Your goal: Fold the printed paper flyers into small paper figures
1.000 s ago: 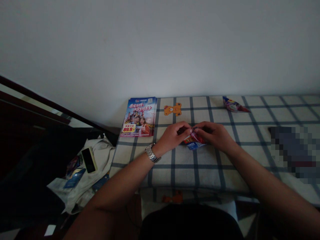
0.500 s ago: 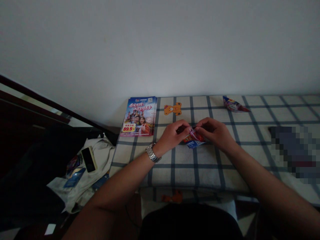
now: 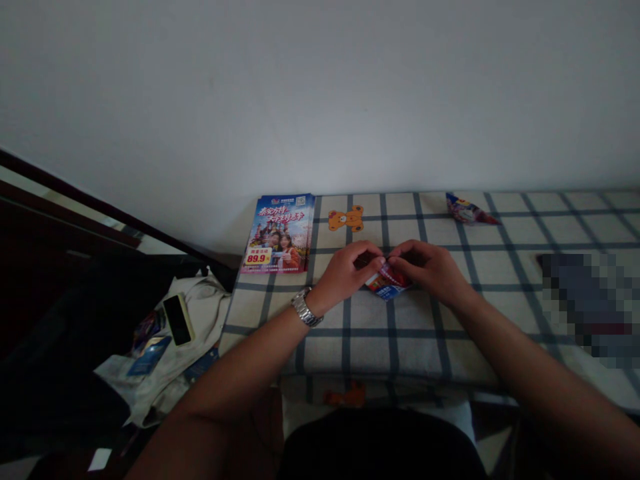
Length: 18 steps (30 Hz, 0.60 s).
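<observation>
A small folded piece of coloured printed paper (image 3: 386,285) rests on the checked tablecloth (image 3: 410,333) at the middle of the table. My left hand (image 3: 347,272), with a metal watch on its wrist, pinches the paper's upper left part. My right hand (image 3: 430,270) meets it from the right, fingers closed on the paper's top edge. The fingertips of both hands touch over the fold and hide most of the paper.
A stack of colourful flyers (image 3: 279,233) lies at the table's back left corner beside a printed orange bear (image 3: 346,218). A folded paper shape (image 3: 467,209) sits at the back. A blurred dark patch (image 3: 585,303) is at right. A phone (image 3: 178,319) lies on cloth left of the table.
Both hands have stayed at the same spot, fingers shifting slightly as they press and work the folded paper. The paper has lowered a little onto the cloth.
</observation>
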Available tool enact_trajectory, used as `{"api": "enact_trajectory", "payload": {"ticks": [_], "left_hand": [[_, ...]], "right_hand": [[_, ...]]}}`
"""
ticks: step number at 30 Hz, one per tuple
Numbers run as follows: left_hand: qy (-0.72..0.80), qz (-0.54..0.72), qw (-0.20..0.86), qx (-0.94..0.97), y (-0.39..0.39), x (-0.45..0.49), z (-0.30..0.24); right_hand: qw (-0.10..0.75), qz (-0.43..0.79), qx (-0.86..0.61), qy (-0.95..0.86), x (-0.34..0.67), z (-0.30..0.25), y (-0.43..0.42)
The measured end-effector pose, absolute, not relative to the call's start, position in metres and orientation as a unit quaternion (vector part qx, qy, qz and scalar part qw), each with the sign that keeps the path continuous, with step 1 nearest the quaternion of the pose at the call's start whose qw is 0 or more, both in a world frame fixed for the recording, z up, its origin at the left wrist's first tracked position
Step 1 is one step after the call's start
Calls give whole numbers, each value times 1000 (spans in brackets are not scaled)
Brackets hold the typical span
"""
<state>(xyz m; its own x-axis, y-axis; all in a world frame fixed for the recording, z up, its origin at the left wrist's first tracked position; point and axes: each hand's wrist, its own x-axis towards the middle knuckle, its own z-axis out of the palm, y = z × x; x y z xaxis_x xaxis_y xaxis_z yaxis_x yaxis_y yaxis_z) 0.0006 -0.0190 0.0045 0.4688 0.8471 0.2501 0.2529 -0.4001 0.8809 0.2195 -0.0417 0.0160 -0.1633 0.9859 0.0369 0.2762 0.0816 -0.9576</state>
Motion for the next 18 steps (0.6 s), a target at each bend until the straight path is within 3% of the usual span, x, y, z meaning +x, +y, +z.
{"api": "enact_trajectory", "payload": {"ticks": [18], "left_hand": [[345, 363, 468, 728, -20, 2, 5]], "right_hand": [[410, 494, -477, -601, 216, 11, -43]]}}
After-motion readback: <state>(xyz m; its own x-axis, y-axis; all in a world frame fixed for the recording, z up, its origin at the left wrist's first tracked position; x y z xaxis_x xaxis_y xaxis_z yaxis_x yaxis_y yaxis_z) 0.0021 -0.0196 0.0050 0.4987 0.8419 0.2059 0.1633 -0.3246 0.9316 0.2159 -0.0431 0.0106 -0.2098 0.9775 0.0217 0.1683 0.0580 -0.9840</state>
